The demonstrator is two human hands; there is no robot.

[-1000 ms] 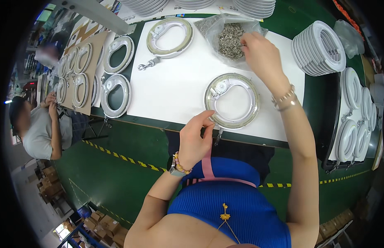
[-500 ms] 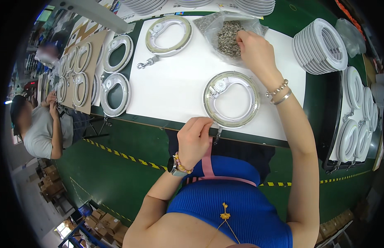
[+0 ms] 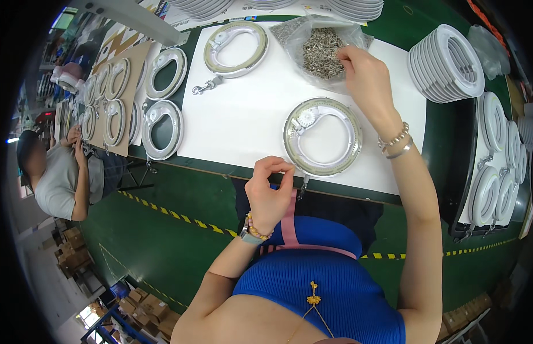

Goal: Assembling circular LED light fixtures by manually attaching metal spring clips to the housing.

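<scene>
A white and grey ring-shaped part (image 3: 322,136) lies on the white table top (image 3: 243,114) in front of me, with a small metal clip hanging over the table's near edge. My left hand (image 3: 270,189) is at that near edge beside the ring, fingers pinched together; whether something small sits between them I cannot tell. My right hand (image 3: 361,71) reaches to the far side, its fingers at the mouth of a clear bag of small metal screws (image 3: 321,46).
A second ring part (image 3: 235,47) with a clip lies at the far left of the white top. More rings (image 3: 162,120) lie left of it. A stack of white rings (image 3: 444,63) stands at the right, and others (image 3: 496,178) fill a dark tray. A seated person (image 3: 54,172) works at the left.
My right hand has stayed at the bag of screws. My left hand has drawn back slightly from the ring toward the table's edge.
</scene>
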